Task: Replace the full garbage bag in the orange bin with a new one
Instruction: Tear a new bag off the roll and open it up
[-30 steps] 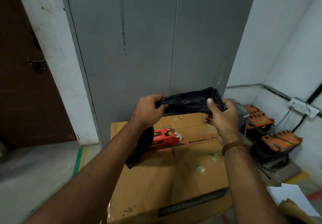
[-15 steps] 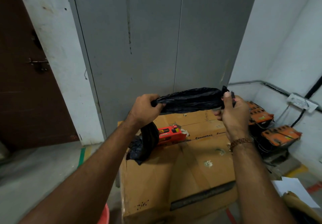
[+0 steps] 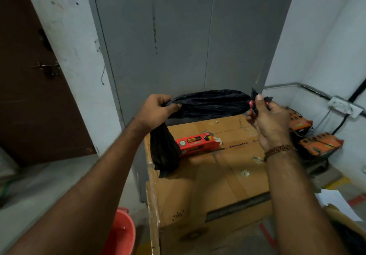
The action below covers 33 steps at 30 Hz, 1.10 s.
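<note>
A folded black garbage bag (image 3: pixel 210 104) is stretched sideways between my two hands above a cardboard box (image 3: pixel 213 175). My left hand (image 3: pixel 156 112) grips its left part, and a loose end of the bag hangs below that fist. My right hand (image 3: pixel 271 120) pinches the right end, where a small pink tie shows. A red box of garbage bags (image 3: pixel 196 143) lies on the cardboard box. The rim of the orange bin (image 3: pixel 120 233) shows at the bottom, left of the box.
Grey metal doors (image 3: pixel 188 36) stand right behind the box. Orange-topped batteries (image 3: pixel 318 143) with cables sit against the right wall. White paper (image 3: pixel 336 201) lies at the lower right. A brown door (image 3: pixel 29 86) is at the left.
My hands have drawn apart, pulling the bag out longer, and my right hand has slid to its tied end. The view has tilted down, bringing the orange bin into sight.
</note>
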{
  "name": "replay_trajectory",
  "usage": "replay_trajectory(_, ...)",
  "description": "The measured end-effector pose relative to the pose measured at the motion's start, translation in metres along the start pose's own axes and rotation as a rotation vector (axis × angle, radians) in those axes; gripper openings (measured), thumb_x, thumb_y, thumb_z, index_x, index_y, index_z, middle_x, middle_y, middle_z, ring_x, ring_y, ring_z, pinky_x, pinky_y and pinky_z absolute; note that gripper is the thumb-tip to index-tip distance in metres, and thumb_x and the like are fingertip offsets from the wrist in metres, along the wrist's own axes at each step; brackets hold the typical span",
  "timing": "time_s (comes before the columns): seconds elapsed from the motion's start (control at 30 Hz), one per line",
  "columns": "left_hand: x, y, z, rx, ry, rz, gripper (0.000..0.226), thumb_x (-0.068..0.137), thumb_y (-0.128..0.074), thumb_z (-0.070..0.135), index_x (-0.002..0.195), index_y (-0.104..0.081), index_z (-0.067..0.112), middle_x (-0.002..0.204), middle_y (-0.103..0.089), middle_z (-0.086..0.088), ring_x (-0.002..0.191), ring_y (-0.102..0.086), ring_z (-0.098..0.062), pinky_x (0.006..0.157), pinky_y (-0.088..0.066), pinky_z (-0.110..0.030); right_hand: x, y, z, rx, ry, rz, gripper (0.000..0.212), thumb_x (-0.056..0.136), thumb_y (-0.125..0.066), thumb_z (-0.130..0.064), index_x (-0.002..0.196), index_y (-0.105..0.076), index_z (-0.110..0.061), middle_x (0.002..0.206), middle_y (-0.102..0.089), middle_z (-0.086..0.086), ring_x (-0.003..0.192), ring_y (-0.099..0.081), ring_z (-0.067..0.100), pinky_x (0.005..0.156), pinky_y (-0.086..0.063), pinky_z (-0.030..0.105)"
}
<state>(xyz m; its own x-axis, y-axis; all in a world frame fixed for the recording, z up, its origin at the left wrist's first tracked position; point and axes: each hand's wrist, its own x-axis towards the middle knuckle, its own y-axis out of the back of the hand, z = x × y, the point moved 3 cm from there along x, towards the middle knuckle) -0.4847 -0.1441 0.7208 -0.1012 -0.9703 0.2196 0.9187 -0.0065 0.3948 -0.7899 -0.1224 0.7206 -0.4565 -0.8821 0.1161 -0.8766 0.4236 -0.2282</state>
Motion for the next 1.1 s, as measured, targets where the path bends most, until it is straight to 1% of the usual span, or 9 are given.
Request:
replay_trajectory(0.27, -0.057, 0.042, 0.0, -0.462, 0.261, 0.422, 0.02, 0.1, -0.062, 0.029, 0.095, -0.066, 0.01, 0.061, -0.042, -0.004, 0.046, -0.035, -0.016, 0.049, -0.035, -0.028, -0.049, -0.05, 0.016, -0.071, -0.139, -0.273, 0.053, 0.101, -0.049, -0.06, 0.131, -0.057, -0.016, 0.124, -0.068, 0.008, 0.101, -0.071, 0.022, 0.082, -0.064, 0.043)
replay_trajectory(0.4, -0.084, 0.06, -0.013, -0.771, 0.407, 0.6, 0.02, 0.102, -0.058, 0.03, 0.098, -0.064, 0.012, 0.072, -0.053, -0.003, 0.044, -0.034, -0.014, 0.049, -0.035, -0.027, -0.112, -0.089, 0.047, -0.275, -0.142, -0.557, 0.056, 0.093, -0.06, -0.061, 0.132, -0.054, -0.021, 0.116, -0.072, 0.002, 0.099, -0.072, 0.023, 0.087, -0.06, 0.043)
replay_trajectory(0.53, -0.106, 0.082, -0.029, -0.945, 0.493, 0.834, 0.03, 0.107, -0.051, 0.035, 0.113, -0.059, 0.006, 0.083, -0.058, -0.008, 0.043, -0.043, -0.016, 0.045, -0.043, -0.025, -0.193, -0.126, 0.095, -0.494, -0.219, -0.944, 0.122, 0.055, -0.079, -0.083, 0.154, -0.028, -0.034, 0.132, -0.065, -0.005, 0.116, -0.066, 0.014, 0.103, -0.054, 0.042)
replay_trajectory(0.6, -0.112, 0.099, -0.046, -1.034, 0.514, 0.874, 0.041, 0.107, -0.05, 0.038, 0.13, -0.055, 0.004, 0.107, -0.065, -0.017, 0.057, -0.059, -0.022, 0.046, -0.051, -0.026, -0.225, -0.142, 0.118, -0.619, -0.199, -1.079, 0.107, 0.062, -0.088, -0.069, 0.149, -0.041, -0.027, 0.132, -0.066, -0.009, 0.118, -0.066, 0.012, 0.103, -0.055, 0.042)
replay_trajectory(0.7, -0.125, 0.135, -0.076, -1.023, 0.541, 0.926, 0.044, 0.104, -0.054, 0.043, 0.125, -0.055, 0.005, 0.118, -0.065, -0.017, 0.087, -0.069, -0.035, 0.059, -0.06, -0.036, -0.253, -0.171, 0.136, -0.677, -0.049, -1.05, 0.036, 0.086, -0.082, -0.034, 0.116, -0.07, -0.018, 0.11, -0.077, -0.007, 0.101, -0.072, 0.008, 0.093, -0.059, 0.04)
replay_trajectory(0.83, -0.137, 0.183, -0.125, -0.723, 0.711, 0.682, 0.062, 0.09, -0.066, 0.057, 0.127, -0.06, 0.008, 0.091, -0.064, -0.006, 0.067, -0.062, -0.02, 0.067, -0.061, -0.034, -0.269, -0.221, 0.16, -0.45, -0.223, -0.879, 0.023, 0.094, -0.075, -0.026, 0.111, -0.076, -0.01, 0.106, -0.08, 0.005, 0.1, -0.076, 0.022, 0.094, -0.06, 0.045)
replay_trajectory(0.93, -0.149, 0.218, -0.187, -0.391, 0.854, 0.463, 0.147, 0.034, -0.072, 0.095, 0.152, -0.042, 0.013, 0.138, -0.058, -0.01, 0.121, -0.061, -0.029, 0.1, -0.052, -0.051, -0.289, -0.272, 0.177, -0.316, -0.423, -0.689, 0.029, 0.095, -0.072, -0.031, 0.11, -0.076, -0.007, 0.102, -0.08, 0.011, 0.098, -0.076, 0.03, 0.095, -0.059, 0.053)
replay_trajectory(1.03, -0.198, 0.249, -0.169, -0.15, 0.734, 0.054, 0.091, 0.069, -0.076, 0.077, 0.136, -0.057, 0.019, 0.129, -0.061, -0.003, 0.12, -0.059, -0.029, 0.1, -0.052, -0.058, -0.318, -0.322, 0.194, -0.257, -0.697, -0.536, 0.037, 0.098, -0.068, -0.03, 0.101, -0.072, 0.006, 0.074, -0.075, 0.014, 0.058, -0.072, 0.028, 0.054, -0.06, 0.034)
replay_trajectory(1.1, -0.219, 0.268, -0.176, -0.104, 0.671, -0.211, 0.047, 0.083, -0.08, 0.05, 0.12, -0.068, 0.023, 0.117, -0.071, -0.005, 0.107, -0.069, -0.027, 0.093, -0.059, -0.054, -0.334, -0.351, 0.206, -0.248, -0.842, -0.524, 0.049, 0.098, -0.065, -0.04, 0.11, -0.072, 0.007, 0.079, -0.071, 0.019, 0.058, -0.066, 0.03, 0.056, -0.055, 0.032)
